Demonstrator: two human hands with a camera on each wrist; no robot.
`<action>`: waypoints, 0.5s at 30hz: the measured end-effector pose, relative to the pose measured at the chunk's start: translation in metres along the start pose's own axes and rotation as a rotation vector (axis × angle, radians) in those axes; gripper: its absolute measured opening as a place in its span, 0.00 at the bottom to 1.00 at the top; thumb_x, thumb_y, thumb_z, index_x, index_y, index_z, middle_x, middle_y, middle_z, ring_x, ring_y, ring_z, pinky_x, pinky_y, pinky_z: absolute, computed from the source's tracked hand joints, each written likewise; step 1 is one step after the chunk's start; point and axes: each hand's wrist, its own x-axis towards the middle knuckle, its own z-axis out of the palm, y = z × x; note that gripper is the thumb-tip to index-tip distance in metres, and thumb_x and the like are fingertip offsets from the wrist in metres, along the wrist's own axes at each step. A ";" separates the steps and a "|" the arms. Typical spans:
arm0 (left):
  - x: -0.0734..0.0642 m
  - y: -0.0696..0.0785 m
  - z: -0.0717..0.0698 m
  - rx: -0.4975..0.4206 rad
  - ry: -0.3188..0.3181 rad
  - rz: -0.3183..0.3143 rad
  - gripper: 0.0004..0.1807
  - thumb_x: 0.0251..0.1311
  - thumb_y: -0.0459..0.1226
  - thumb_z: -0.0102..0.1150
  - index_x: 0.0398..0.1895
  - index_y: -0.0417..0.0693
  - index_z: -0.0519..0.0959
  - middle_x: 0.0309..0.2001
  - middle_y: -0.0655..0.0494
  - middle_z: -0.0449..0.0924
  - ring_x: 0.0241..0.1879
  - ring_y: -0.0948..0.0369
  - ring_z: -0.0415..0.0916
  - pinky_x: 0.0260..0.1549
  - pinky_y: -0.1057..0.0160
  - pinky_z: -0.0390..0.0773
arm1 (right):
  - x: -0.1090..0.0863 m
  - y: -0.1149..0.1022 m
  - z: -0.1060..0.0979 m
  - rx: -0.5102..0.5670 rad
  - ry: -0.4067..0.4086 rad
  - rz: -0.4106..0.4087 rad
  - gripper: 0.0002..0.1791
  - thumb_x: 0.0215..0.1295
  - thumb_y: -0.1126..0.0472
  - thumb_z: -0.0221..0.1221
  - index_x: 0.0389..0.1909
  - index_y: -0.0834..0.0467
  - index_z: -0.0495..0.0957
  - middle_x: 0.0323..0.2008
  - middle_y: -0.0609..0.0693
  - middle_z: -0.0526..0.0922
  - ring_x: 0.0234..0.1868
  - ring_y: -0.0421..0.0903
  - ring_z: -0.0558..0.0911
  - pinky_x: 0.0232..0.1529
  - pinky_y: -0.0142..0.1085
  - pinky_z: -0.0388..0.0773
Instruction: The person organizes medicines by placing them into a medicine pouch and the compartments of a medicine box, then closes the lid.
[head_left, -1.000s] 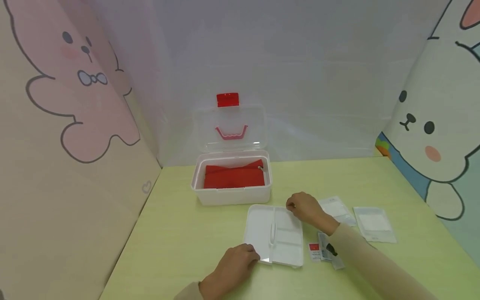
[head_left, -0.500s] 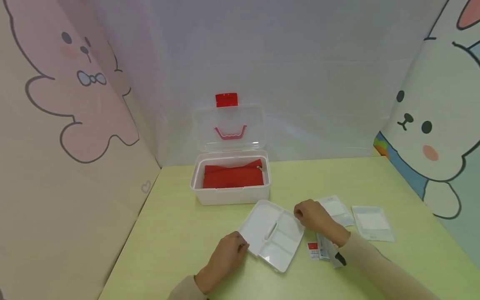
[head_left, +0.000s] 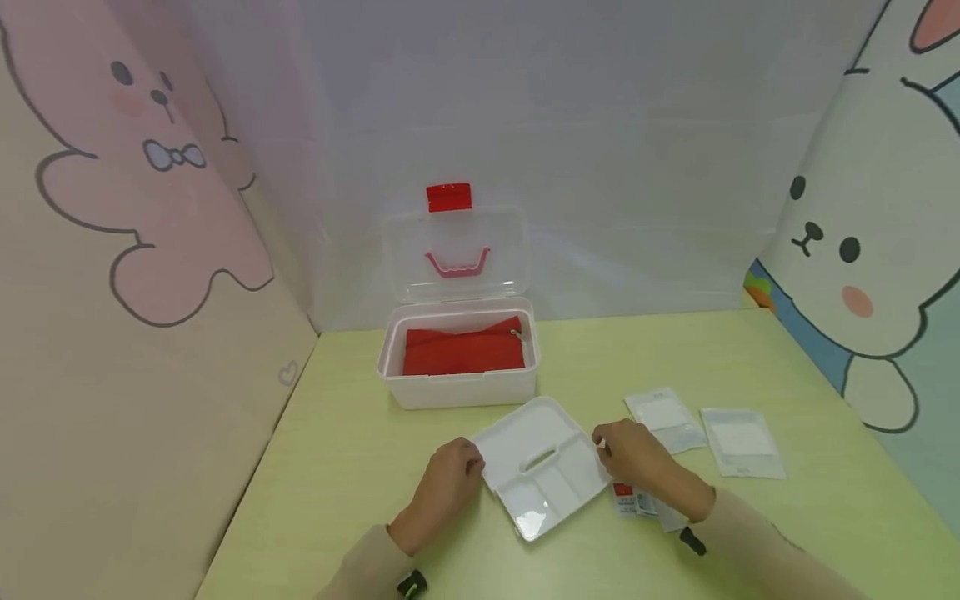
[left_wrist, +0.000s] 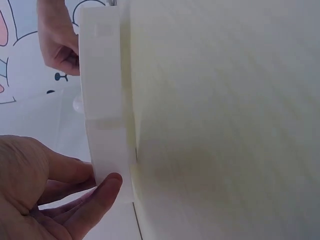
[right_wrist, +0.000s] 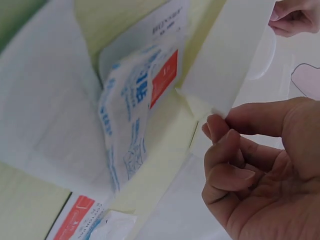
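White tray [head_left: 536,473] lies turned further clockwise than half a second ago, just off the near right corner of the white box [head_left: 461,390] on the table [head_left: 300,500]. Left hand [head_left: 444,479] pinches tray's left corner; right hand [head_left: 637,452], its right.

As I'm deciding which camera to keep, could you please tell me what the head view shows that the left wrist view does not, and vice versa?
Only the head view shows the red pouch, the red latch and the white packets. Only the left wrist view shows the left hand from its palm side. Both show that hand at the tray, the right hand, the table and part of the printed rabbit.
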 end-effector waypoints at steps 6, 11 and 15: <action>0.011 -0.007 0.004 0.013 0.040 -0.046 0.03 0.57 0.29 0.62 0.29 0.40 0.85 0.43 0.48 0.81 0.36 0.57 0.81 0.36 0.61 0.80 | -0.011 -0.007 0.003 0.055 -0.016 0.018 0.17 0.63 0.70 0.58 0.53 0.69 0.76 0.17 0.47 0.76 0.14 0.38 0.65 0.17 0.27 0.61; 0.022 -0.012 0.008 -0.043 0.002 -0.090 0.06 0.59 0.30 0.61 0.38 0.37 0.85 0.39 0.47 0.84 0.36 0.58 0.83 0.35 0.62 0.82 | -0.017 -0.009 0.007 0.064 0.008 -0.007 0.23 0.63 0.70 0.57 0.59 0.72 0.71 0.11 0.44 0.65 0.11 0.36 0.60 0.15 0.25 0.55; 0.032 -0.013 0.011 -0.056 -0.046 -0.133 0.12 0.61 0.30 0.59 0.47 0.36 0.83 0.35 0.50 0.86 0.32 0.62 0.78 0.33 0.65 0.79 | -0.019 -0.010 0.009 0.072 -0.004 0.018 0.23 0.63 0.70 0.57 0.59 0.71 0.71 0.12 0.45 0.66 0.12 0.37 0.62 0.15 0.27 0.57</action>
